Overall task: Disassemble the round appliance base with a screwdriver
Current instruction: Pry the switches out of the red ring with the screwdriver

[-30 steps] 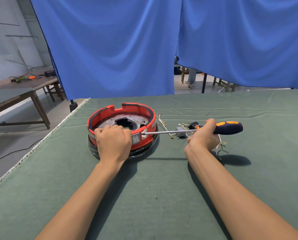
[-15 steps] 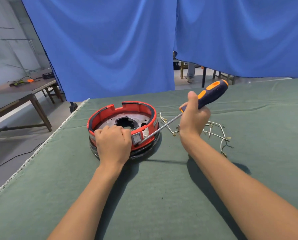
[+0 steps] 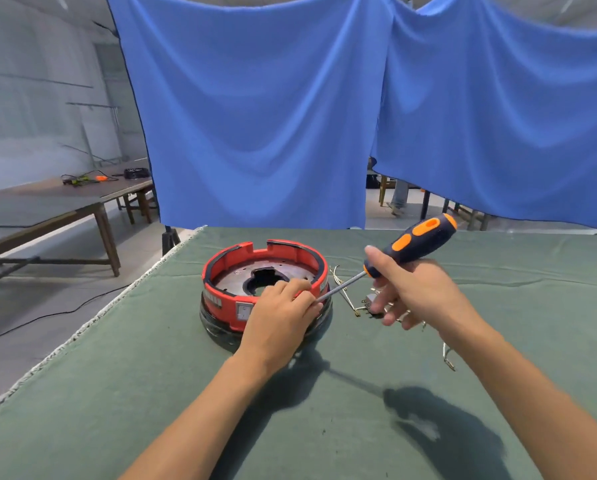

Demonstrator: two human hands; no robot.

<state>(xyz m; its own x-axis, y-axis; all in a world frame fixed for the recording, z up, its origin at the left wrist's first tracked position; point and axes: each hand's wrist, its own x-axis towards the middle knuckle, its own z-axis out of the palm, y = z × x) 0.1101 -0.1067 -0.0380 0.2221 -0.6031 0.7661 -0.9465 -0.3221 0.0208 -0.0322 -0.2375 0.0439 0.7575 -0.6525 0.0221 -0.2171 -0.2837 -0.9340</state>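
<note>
The round appliance base (image 3: 226, 271) has a red plastic ring over a dark lower rim and a metal plate with a central hole. It sits on the green cloth table (image 3: 144, 382). My left hand (image 3: 279, 323) grips the ring's front right edge, fingers curled over it. My right hand (image 3: 421, 292) holds the blue and orange screwdriver (image 3: 418, 240) by the lower end of its handle, thumb up against it, other fingers loosely spread below. The shaft slants down left, and its tip meets the ring at my left fingertips.
Loose wires with small connectors (image 3: 357, 306) lie on the cloth right of the base, partly under my right hand. Blue curtains (image 3: 255, 116) hang behind the table. Wooden tables (image 3: 47, 206) stand at the left beyond the table edge.
My left hand shifted to the ring's right side, so the white switch now shows left of it. My right hand's fingers loosened from a fist. The view tilted upward.
</note>
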